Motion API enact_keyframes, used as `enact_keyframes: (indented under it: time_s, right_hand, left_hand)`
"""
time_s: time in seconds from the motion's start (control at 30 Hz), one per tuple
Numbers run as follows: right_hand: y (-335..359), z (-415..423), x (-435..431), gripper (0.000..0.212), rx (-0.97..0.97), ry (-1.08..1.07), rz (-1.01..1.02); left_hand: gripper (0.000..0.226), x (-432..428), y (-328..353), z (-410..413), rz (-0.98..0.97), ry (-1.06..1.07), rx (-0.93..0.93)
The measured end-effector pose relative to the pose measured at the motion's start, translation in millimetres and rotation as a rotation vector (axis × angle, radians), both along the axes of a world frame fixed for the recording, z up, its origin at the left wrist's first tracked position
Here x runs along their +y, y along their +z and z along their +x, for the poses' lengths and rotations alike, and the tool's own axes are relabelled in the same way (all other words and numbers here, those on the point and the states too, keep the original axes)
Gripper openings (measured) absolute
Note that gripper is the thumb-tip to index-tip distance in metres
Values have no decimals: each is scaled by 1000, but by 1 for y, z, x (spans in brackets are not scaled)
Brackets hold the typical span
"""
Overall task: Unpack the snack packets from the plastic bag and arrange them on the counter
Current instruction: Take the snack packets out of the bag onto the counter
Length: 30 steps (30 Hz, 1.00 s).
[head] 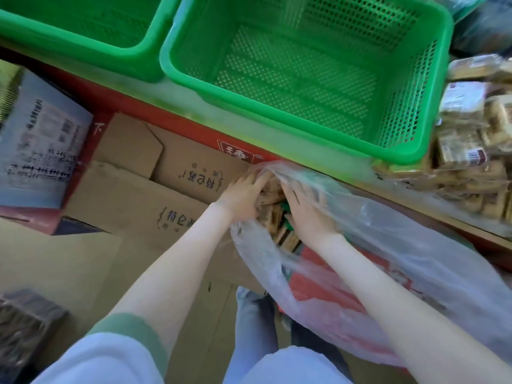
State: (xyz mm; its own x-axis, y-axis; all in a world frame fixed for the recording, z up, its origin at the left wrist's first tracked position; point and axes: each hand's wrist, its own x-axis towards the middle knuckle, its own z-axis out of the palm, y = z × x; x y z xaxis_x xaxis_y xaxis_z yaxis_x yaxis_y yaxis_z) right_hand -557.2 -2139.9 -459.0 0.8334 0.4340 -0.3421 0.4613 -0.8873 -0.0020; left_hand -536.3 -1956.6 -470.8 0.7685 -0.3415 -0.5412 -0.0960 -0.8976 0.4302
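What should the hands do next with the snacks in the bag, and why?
Probably lift a bunch of snack packets out of the plastic bag. The left hand and right hand are both on them in its open mouth, and a packet pile already lies on the counter.

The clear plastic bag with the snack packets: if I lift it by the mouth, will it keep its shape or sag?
Probably it sags: the bag is thin, wrinkled film lying in loose folds. Likely slippery, since it looks glossy. The packets inside look loose and may shift.
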Motion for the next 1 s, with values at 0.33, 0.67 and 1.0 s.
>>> enact_keyframes:
  time_s: [0.33, 0.67, 1.0]
  right_hand:
    - [4, 13, 29, 44, -95, 133, 198]
    - [3, 5, 13, 16, -349, 357, 428]
    - [79, -28, -53, 7, -91, -203, 917]
  left_hand:
    - [82, 20, 6, -6, -306, 254, 14]
    - [84, 19, 36, -3, -379, 316, 1]
    - [45, -21, 83, -9, -355, 279, -413]
